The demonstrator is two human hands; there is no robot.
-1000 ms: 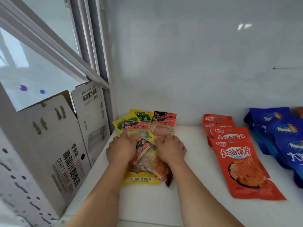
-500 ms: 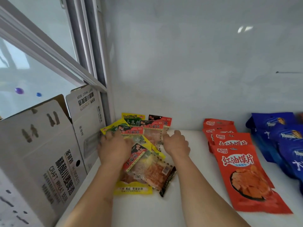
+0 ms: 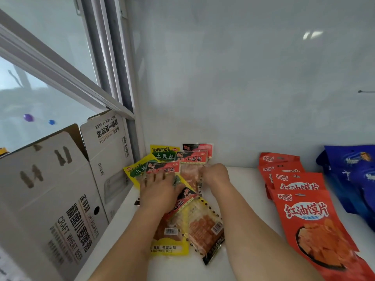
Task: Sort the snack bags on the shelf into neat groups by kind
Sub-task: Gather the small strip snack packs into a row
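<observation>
At the back left corner of the white shelf (image 3: pixel 239 199), a loose pile of small snack bags: yellow-green potato-shred bags (image 3: pixel 164 154) and red-black gluten-strip bags (image 3: pixel 191 157), overlapping, some clear-fronted ones (image 3: pixel 205 228) reaching toward the front edge. Left hand (image 3: pixel 160 191) lies palm down on the pile, fingers spread flat and pressing a red-black bag, gripping nothing. Right hand (image 3: pixel 215 175) rests at the pile's right side, fingers bent over a bag's edge; cannot tell whether it grips. Toward the right, a row of overlapping red chip bags (image 3: pixel 300 211) runs back to front. Blue bags (image 3: pixel 353 175) lie at the right edge. Cardboard beer carton (image 3: pixel 60 195) stands beside the shelf's left edge.
</observation>
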